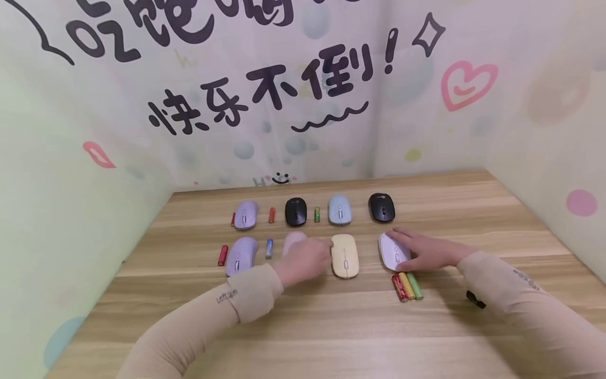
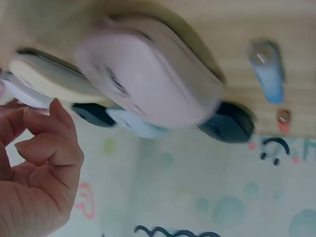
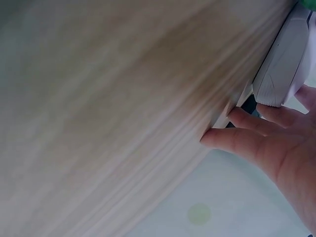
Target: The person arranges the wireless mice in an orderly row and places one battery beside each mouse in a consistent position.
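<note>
My right hand (image 1: 428, 249) holds a pale lavender computer mouse (image 1: 392, 251) by its ends, thumb at the near end and fingers round the far end. In the right wrist view, two fingertips of the right hand (image 3: 276, 138) reach down to the tabletop beside the mouse (image 3: 281, 59). My left hand (image 1: 306, 260) hovers over a pink mouse (image 1: 294, 239), partly hiding it. Its index fingertip comes right up to the edge of a cream mouse (image 1: 345, 256). Nothing shows between the loosely bent fingers of the left hand (image 2: 44, 168) in the left wrist view.
A back row has a purple mouse (image 1: 245, 215), black mice (image 1: 295, 212) (image 1: 381, 207) and a blue mouse (image 1: 340, 209). Batteries (image 1: 223, 255) (image 1: 269, 248) lie between mice; three more batteries (image 1: 407, 287) lie together near the right hand. A small black object (image 1: 475, 299) sits by the right sleeve.
</note>
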The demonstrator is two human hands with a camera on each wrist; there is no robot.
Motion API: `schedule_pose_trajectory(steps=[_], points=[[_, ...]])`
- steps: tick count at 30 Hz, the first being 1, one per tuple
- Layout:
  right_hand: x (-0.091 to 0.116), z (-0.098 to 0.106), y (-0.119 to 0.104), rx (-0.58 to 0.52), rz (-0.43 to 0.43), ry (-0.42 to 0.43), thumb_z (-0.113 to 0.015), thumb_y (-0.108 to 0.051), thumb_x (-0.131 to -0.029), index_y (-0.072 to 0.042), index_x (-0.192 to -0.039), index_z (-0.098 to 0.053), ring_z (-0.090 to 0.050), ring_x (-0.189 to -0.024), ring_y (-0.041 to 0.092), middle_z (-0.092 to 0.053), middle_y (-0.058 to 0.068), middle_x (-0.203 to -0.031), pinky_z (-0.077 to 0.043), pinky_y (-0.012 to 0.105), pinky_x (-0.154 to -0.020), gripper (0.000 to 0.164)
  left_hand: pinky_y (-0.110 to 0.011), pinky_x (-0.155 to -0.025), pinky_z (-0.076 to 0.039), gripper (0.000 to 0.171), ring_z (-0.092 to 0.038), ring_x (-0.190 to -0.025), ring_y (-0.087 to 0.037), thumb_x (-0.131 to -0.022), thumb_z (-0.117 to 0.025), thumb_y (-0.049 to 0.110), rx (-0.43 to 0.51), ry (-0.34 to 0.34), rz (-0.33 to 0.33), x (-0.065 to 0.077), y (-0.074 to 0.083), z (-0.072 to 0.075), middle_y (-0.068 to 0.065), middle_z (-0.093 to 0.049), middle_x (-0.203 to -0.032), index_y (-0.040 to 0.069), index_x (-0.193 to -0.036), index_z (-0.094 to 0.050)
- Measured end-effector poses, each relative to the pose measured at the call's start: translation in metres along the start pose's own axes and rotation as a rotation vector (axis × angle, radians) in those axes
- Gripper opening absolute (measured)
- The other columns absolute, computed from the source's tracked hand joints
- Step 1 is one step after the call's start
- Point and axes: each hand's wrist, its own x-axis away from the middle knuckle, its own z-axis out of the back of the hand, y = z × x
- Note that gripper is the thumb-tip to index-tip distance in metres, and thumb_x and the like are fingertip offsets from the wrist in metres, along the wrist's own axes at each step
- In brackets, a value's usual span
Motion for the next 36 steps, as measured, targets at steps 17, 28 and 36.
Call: schedule_pose_trajectory(steps=[17,28,36], points=[[-0.003,0.002,0.005,-0.005,0.017,0.018,-0.062,-0.047,-0.081,0.002,-0.141,-0.025,-0.036,-0.122,0.047,-0.024,0.032,-0.141,-0.033,0.058,-0.096,0.086,-0.021,-0.049,-0.044,0.035,-0.055,-0.064,-0.007,-0.089,-0.052,0.044,-0.252,-0.041,-0.117,-0.021,0.097,-0.049,0.004,-0.061,-0.08,0.012,-0.099,-0.059],[-0.003,-0.001,0.005,-0.013,0.028,0.008,-0.063,-0.038,-0.083,0.003,-0.141,-0.025,-0.034,-0.124,0.048,-0.023,0.032,-0.141,-0.031,0.058,-0.097,0.079,-0.018,-0.057,-0.046,0.05,-0.052,-0.063,-0.001,-0.085,-0.053,0.054,-0.232,-0.083,-0.077,-0.038,0.112,-0.063,0.008,-0.058,-0.076,0.011,-0.111,-0.051],[-0.002,0.0,0.003,-0.006,0.033,0.008,-0.062,-0.045,-0.082,0.002,-0.14,-0.026,-0.036,-0.121,0.047,-0.024,0.031,-0.141,-0.034,0.058,-0.095,0.083,-0.017,-0.054,-0.04,0.048,-0.051,-0.061,-0.004,-0.084,-0.062,0.038,-0.015,-0.194,-0.023,-0.037,0.103,-0.059,0.008,-0.051,-0.069,0.009,-0.119,-0.047]])
